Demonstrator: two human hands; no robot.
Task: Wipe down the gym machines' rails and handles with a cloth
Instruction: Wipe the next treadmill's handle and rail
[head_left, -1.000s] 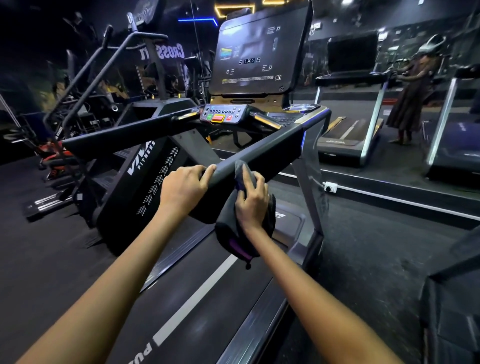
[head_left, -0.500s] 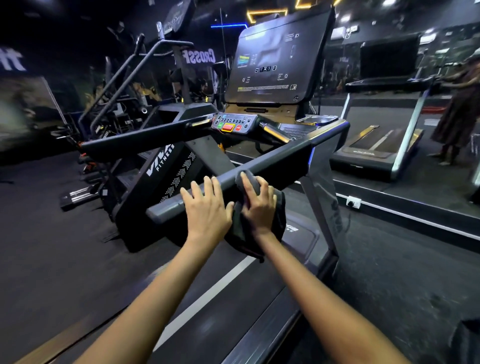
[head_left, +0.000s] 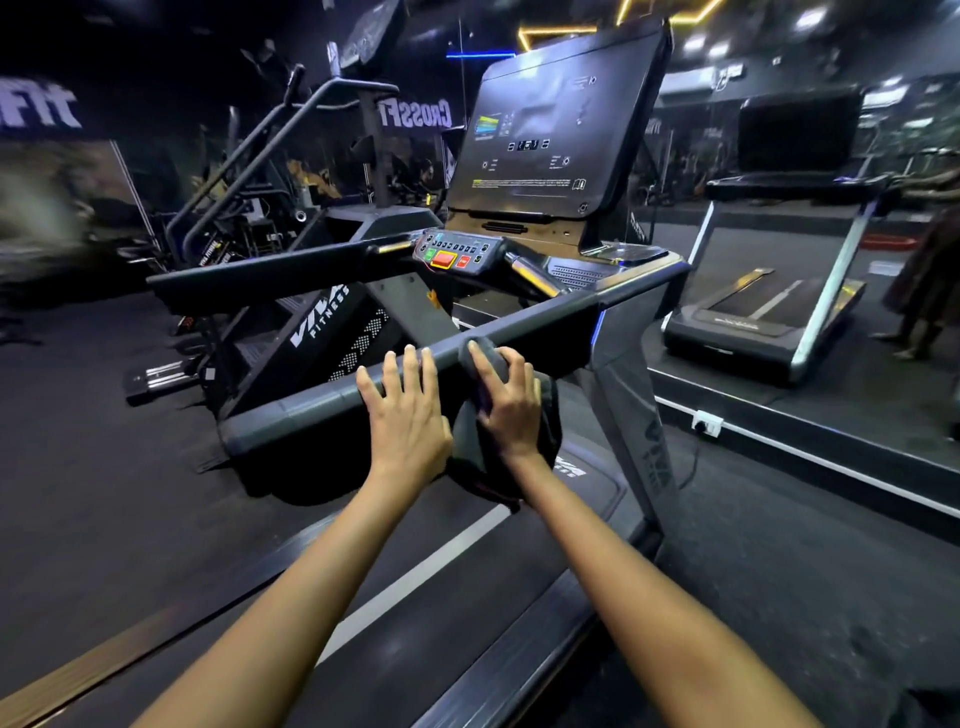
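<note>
I stand on a treadmill, facing its right handrail (head_left: 550, 325), a dark bar sloping up to the console (head_left: 457, 255). My right hand (head_left: 506, 402) curls over a dark cloth (head_left: 543, 431) and holds it against the rail; the cloth's loose part hangs below the bar. Just left of it, my left hand (head_left: 408, 410) rests on the same rail with its fingers straight and spread over the top. The rail's near end (head_left: 260, 428) sticks out past my left hand. The left handrail (head_left: 260, 273) runs parallel beyond.
A large tilted screen (head_left: 550, 140) rises above the console. The belt (head_left: 415, 597) lies under my arms. A stair climber (head_left: 317, 332) stands to the left, another treadmill (head_left: 769, 312) on a raised platform to the right, with a person (head_left: 930, 291) beside it. A wall socket (head_left: 706, 423) sits low.
Both hands have slid up the rail away from its near end. My left hand has let go its grip and now lies flat with straight fingers. The cloth went with my right hand.
</note>
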